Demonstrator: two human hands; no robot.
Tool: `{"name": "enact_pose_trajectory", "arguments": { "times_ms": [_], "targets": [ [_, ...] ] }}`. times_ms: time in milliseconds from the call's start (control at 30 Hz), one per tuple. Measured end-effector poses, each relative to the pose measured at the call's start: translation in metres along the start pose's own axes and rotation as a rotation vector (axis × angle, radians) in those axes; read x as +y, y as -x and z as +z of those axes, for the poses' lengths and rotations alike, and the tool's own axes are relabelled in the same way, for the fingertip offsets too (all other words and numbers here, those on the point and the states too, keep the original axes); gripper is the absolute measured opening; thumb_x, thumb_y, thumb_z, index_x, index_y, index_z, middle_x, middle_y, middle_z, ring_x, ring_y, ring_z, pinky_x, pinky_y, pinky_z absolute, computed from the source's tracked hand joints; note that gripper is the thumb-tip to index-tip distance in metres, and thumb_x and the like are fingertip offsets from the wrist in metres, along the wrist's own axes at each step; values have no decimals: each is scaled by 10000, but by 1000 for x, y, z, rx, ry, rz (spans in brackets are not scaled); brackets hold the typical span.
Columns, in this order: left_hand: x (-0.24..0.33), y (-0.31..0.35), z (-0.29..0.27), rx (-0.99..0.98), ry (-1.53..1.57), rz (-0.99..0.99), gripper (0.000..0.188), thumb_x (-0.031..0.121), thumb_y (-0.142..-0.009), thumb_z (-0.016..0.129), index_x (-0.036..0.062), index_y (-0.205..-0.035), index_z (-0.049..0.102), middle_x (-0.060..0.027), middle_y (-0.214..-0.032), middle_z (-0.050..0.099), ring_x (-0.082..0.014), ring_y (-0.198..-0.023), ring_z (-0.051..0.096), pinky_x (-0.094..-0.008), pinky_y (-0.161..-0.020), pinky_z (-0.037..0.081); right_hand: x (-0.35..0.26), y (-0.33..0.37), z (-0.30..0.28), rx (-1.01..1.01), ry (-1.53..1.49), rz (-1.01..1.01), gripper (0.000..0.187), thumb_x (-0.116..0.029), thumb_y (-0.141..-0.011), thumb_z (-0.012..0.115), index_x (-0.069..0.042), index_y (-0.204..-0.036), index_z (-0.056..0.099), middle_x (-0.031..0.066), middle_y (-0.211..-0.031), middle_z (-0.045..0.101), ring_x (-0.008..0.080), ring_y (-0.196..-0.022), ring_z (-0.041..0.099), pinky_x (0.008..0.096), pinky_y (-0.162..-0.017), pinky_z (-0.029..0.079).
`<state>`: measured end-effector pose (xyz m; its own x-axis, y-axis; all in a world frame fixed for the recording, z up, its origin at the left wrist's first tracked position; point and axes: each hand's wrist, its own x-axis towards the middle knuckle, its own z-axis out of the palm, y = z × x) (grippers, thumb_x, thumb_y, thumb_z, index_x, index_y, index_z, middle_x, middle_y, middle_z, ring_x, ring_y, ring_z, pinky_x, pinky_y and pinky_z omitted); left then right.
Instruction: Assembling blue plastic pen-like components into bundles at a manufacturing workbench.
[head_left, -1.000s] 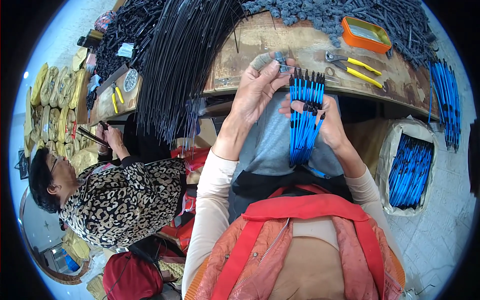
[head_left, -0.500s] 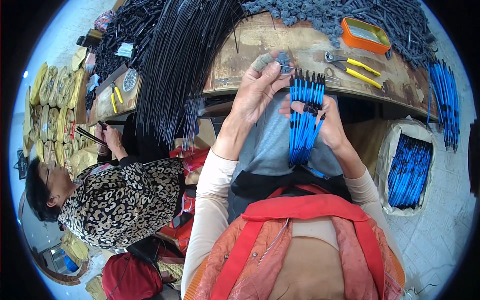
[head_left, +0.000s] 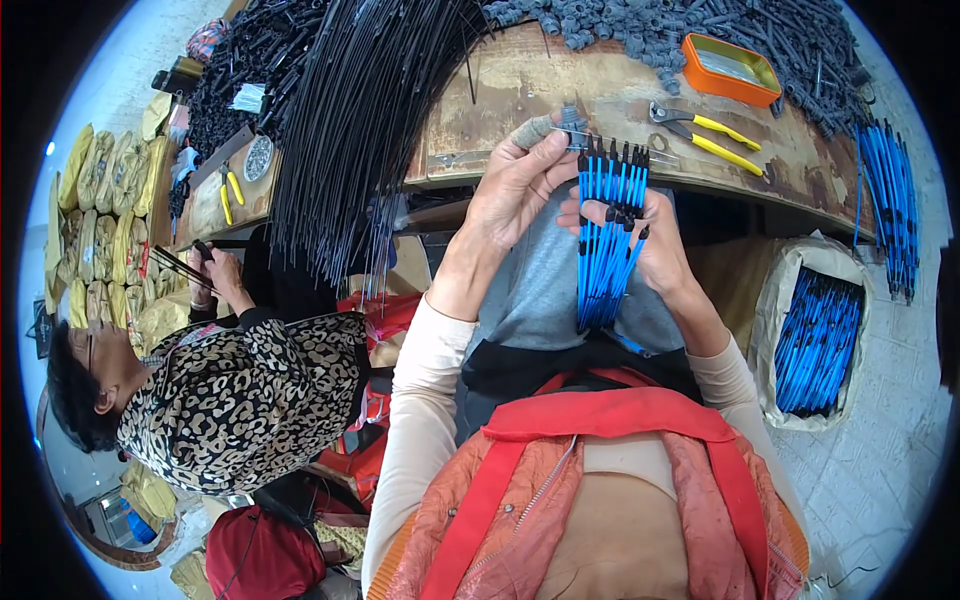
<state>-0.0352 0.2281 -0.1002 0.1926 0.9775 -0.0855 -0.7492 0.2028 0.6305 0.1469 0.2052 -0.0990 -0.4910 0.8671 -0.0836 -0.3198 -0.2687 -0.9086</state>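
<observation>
A bundle of thin blue cables (head_left: 604,268) with black end pieces hangs over my lap, its black tips lined up at the top. My right hand (head_left: 662,245) is closed around the bundle from the right, thumb across the front. A thin metal wire (head_left: 580,133) crosses at the level of the tips. The thumb and forefinger of my left hand (head_left: 515,185) pinch this wire's left end; a wrap covers one finger. Just beyond these fingertips sits a grey ribbed plastic fitting (head_left: 572,116). Whether the wire passes through each tip cannot be made out.
On the wooden table (head_left: 600,85) lie yellow-handled pliers (head_left: 708,138), an orange tin (head_left: 731,72), heaped grey fittings (head_left: 640,25) and long black rods (head_left: 365,130). A sack of blue cables (head_left: 822,340) stands right. A co-worker (head_left: 250,400) sits left, holding dark rods.
My left hand has shifted very slightly right and down at the tips. My right hand and the bundle stay almost still. The co-worker's rods have tilted a little.
</observation>
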Motion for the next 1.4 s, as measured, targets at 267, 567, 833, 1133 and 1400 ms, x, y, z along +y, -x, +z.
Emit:
{"name": "enact_pose_trajectory", "arguments": {
  "times_ms": [267,567,833,1133,1400],
  "targets": [
    [4,6,7,30,-3,16,256,63,-947,591,0,-1195,594,-131,-1051,679,-184,-883,696,-269,-774,603,-8,2,5,49,-9,42,376,-207,-875,707,52,-1135,623,156,-1005,686,267,-925,696,375,-838,569],
    [6,26,30,157,-244,133,350,54,-954,577,-20,-1295,549,-119,-1089,658,-162,-969,652,-275,-868,557,-8,2,6,45,-13,72,406,-219,-887,690,53,-1175,601,145,-1045,676,263,-951,690,368,-849,556],
    [9,36,47,193,-522,185,538,-23,-806,721,-52,-1309,531,-107,-1122,636,-147,-984,620,-278,-911,480,-7,4,6,48,5,77,311,-174,-891,681,42,-1109,633,132,-998,690,245,-919,700,350,-834,566],
    [12,33,58,331,-626,230,467,10,-800,748,-44,-1235,589,-108,-1074,656,-122,-923,629,-268,-873,503,-10,1,9,42,-7,111,283,-157,-876,690,46,-1068,641,127,-973,690,241,-896,704,342,-833,569],
    [11,22,51,272,-643,281,405,-12,-812,724,-41,-1198,604,-96,-1045,671,-127,-917,643,-270,-841,524,-8,1,7,65,3,93,312,-159,-888,681,28,-1127,610,106,-979,685,210,-897,696,318,-824,560]
  ]
}}
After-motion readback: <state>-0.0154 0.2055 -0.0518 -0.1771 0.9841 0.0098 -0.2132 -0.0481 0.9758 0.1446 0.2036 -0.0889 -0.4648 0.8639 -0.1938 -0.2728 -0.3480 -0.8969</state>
